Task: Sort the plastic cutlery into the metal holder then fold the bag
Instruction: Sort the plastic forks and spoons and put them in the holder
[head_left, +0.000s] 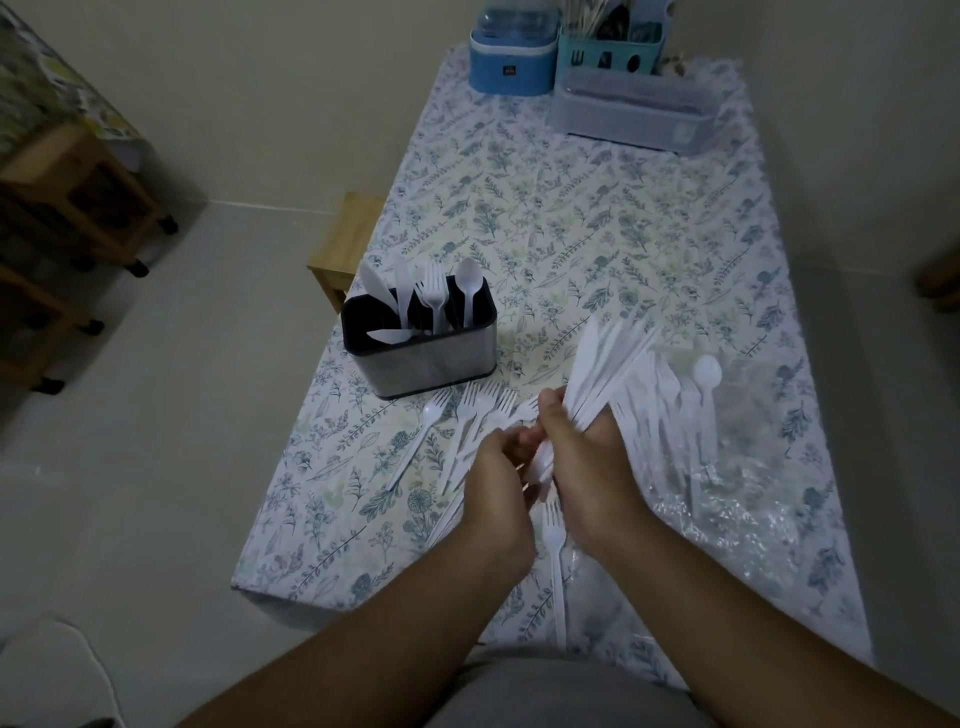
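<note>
Floral table (597, 218) — right hand (582, 462) grips knives (608, 358).

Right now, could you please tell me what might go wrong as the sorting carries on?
1. The right hand grips a fanned bundle of knives; some could slip out.
2. The metal holder stands near the table's left edge; a push might tip it off.
3. Loose forks lie under the left hand and could be swept off.

A small dark mark on the blue container (511, 65) is too blurred to read.
</note>
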